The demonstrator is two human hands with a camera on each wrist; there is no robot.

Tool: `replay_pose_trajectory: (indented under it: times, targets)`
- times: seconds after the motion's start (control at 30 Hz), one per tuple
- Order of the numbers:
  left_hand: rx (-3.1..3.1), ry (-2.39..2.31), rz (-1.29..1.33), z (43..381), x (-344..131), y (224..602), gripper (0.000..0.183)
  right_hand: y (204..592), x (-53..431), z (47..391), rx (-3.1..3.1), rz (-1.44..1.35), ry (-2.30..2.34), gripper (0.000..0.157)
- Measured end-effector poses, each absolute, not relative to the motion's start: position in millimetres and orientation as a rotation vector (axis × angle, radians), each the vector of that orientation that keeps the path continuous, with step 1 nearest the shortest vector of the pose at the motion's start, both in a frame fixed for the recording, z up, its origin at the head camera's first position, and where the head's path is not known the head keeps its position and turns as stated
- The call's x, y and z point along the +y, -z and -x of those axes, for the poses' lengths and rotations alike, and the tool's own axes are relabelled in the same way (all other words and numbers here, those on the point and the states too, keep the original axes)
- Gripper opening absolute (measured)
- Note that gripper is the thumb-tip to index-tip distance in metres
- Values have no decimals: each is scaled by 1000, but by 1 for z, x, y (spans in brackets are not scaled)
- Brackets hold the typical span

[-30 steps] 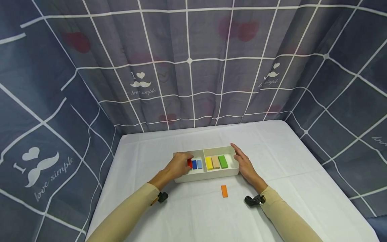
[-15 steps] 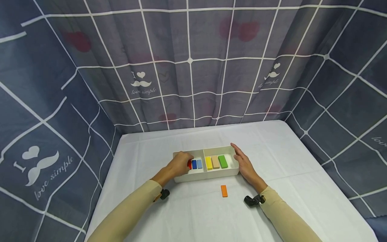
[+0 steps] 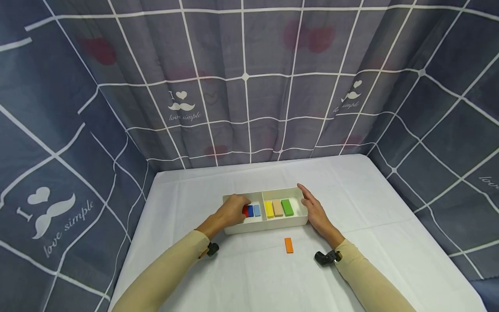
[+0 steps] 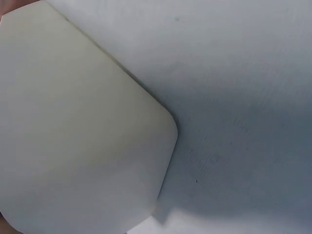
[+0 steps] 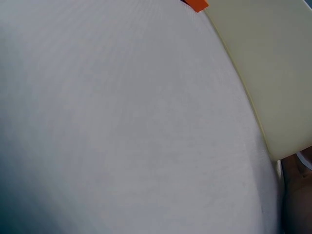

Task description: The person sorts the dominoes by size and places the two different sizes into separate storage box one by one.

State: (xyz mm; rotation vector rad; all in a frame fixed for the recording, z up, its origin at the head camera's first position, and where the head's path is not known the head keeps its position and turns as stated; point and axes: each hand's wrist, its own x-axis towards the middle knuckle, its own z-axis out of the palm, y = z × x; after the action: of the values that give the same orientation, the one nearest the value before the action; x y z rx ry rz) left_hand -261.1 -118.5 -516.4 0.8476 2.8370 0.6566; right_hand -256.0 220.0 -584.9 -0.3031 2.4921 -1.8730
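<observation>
A white two-compartment box (image 3: 269, 224) stands on the table. My left hand (image 3: 231, 211) reaches over its left end, with fingers and thumb down in the left compartment, pinching a red block (image 3: 245, 211) that they partly cover. Beside it lie a dark blue block (image 3: 251, 211) and a light blue block (image 3: 257, 210). In the right compartment are a yellow block (image 3: 269, 209), a tan block (image 3: 277, 208) and a green block (image 3: 287, 207). My right hand (image 3: 317, 213) holds the box's right end, thumb at the rim and fingers along the outside.
An orange block (image 3: 288, 245) lies on the white tablecloth (image 3: 249, 268) in front of the box; its corner shows at the top of the right wrist view. Dark checked curtains (image 3: 218, 104) hang behind the table and at both sides.
My left hand shifts slightly at the red block, and its thumb, visible a second ago, is now out of sight. The right hand and box stay nearly still.
</observation>
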Motion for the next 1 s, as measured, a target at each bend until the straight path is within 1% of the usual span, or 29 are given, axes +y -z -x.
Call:
replay_pose_trajectory:
  times: [0.23,1.0]
  targets:
    - [2832,-646,-816,261,-115,516,43,584,221,256,2477,296,1879,58]
    - [2841,-668,-876,263,-116,518,45,586,220,256,2481,295,1870,58]
